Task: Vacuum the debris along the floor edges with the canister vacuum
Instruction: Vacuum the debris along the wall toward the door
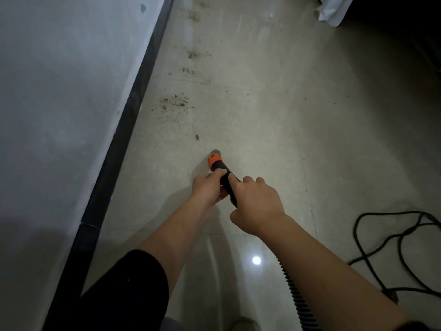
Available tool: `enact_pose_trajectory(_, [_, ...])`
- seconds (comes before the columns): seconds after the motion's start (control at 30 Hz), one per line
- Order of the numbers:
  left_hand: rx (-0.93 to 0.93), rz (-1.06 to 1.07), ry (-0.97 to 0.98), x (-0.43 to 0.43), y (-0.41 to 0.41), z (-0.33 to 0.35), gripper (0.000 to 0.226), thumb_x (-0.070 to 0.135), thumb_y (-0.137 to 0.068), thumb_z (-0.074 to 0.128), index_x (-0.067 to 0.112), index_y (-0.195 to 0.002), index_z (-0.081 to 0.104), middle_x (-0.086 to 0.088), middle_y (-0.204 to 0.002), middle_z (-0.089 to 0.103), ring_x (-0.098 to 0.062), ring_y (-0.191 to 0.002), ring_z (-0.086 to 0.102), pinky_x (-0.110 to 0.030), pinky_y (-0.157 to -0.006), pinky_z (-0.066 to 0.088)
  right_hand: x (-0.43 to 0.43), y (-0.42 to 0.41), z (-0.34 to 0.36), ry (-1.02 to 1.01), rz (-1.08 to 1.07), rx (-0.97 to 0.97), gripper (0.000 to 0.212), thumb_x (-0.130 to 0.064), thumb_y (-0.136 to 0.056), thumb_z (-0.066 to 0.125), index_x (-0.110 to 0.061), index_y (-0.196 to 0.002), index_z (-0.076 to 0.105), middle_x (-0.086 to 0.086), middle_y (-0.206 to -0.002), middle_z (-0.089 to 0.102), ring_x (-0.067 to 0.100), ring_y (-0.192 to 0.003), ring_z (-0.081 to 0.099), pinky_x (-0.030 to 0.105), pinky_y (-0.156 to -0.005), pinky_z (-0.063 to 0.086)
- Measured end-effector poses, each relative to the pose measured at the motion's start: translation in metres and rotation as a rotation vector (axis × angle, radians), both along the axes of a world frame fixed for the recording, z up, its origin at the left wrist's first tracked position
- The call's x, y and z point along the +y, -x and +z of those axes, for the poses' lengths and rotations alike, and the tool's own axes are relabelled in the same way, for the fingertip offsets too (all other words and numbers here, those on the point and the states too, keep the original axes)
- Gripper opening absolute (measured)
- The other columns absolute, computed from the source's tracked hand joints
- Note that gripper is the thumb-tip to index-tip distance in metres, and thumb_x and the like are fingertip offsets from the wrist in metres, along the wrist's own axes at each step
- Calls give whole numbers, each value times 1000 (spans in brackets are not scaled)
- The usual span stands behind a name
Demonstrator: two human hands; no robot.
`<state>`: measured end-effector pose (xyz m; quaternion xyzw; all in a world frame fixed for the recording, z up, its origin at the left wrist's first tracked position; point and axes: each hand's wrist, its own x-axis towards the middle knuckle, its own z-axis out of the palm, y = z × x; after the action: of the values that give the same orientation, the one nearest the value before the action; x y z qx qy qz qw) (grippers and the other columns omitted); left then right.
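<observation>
Near the baseboard [126, 125], left hand [207, 187] and right hand [257, 206] grip nozzle [217, 164].

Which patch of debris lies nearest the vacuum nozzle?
The small lone clump just ahead of the orange-tipped nozzle; the larger scattered patches lie farther away.

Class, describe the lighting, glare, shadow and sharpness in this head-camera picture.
Head view: dim overall, upper right falling to black; one round glare spot on the glossy floor; a soft shadow lies left of the vacuum nozzle; debris near the baseboard is legible; the power cable looks slightly blurred.
</observation>
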<state>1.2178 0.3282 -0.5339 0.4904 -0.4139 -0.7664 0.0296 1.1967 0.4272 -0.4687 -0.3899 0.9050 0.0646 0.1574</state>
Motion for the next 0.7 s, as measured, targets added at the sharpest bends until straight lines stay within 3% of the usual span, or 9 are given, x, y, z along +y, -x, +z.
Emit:
enact_pose_trajectory(0.13, [-12, 33, 32, -7, -1, -1, 11, 16, -93, 61, 10, -84, 61, -13, -95, 68, -21, -82, 68, -25, -63, 55, -6, 3, -4, 44, 18, -8, 73, -16, -85, 55, -20, -150, 22, 10, -116, 52, 28, -102, 48, 31, -69, 34])
enact_pose_trajectory(0.47, [-10, 97, 72, -34, 5, -5, 9, 16, -94, 60, 10, -88, 62, -13, -96, 69, -22, -85, 69, -23, -62, 54, -33, 12, -17, 113, 33, -44, 75, -17, -84, 57, -20, -150, 21, 10, -116, 51, 29, -104, 47, 32, -69, 34])
enact_pose_trajectory(0.7, [-54, 112, 122, -44, 4, -9, 11, 17, -92, 62, 14, -82, 62, -12, -95, 70, -26, -92, 70, -36, -84, 58, -41, 13, -22, 141, 61, -57, 74, -16, -85, 57, -21, -149, 22, 10, -113, 52, 26, -98, 46, 32, -69, 34])
